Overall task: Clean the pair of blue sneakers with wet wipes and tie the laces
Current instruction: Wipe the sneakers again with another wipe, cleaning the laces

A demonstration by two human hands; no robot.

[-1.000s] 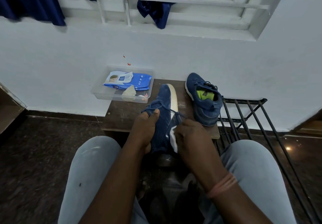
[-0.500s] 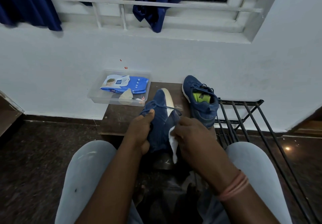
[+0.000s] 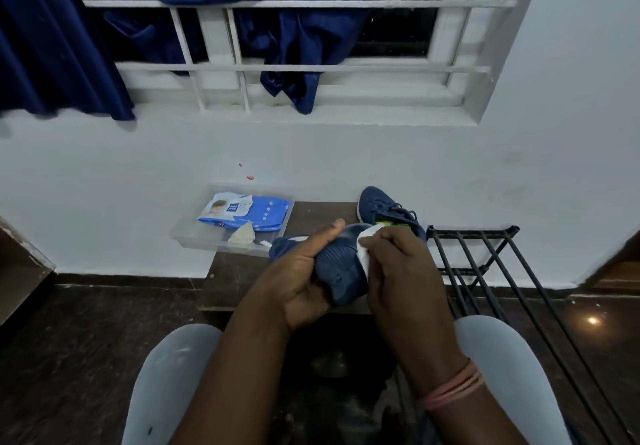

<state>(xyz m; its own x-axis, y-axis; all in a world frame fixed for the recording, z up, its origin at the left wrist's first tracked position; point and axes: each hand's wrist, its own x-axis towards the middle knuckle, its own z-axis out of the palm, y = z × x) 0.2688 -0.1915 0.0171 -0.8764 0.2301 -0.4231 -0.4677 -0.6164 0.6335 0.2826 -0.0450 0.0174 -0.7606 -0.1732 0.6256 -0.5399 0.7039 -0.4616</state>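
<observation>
1. Sneaker (image 3: 341, 266), blue, held up over the near edge of the low wooden table (image 3: 242, 271); most of it is covered by the two hands, laces not visible.
2. Left hand (image 3: 304, 285) wrapped around the shoe from the left, thumb lying along its top.
3. Right hand (image 3: 398, 264) closed on a white wet wipe (image 3: 365, 249), pressing it against the shoe's right side; only a fold of the wipe shows.
4. Second sneaker (image 3: 379, 207) stands on the table behind, its heel end hidden by the right hand; green insole just visible.
5. Clear tray (image 3: 194, 237) at the table's left corner holds a blue wipes pack (image 3: 249, 211) and a crumpled used wipe (image 3: 242, 235).
6. Black metal rack (image 3: 485, 264) right of the table, cut off at the lower frame edge.
</observation>
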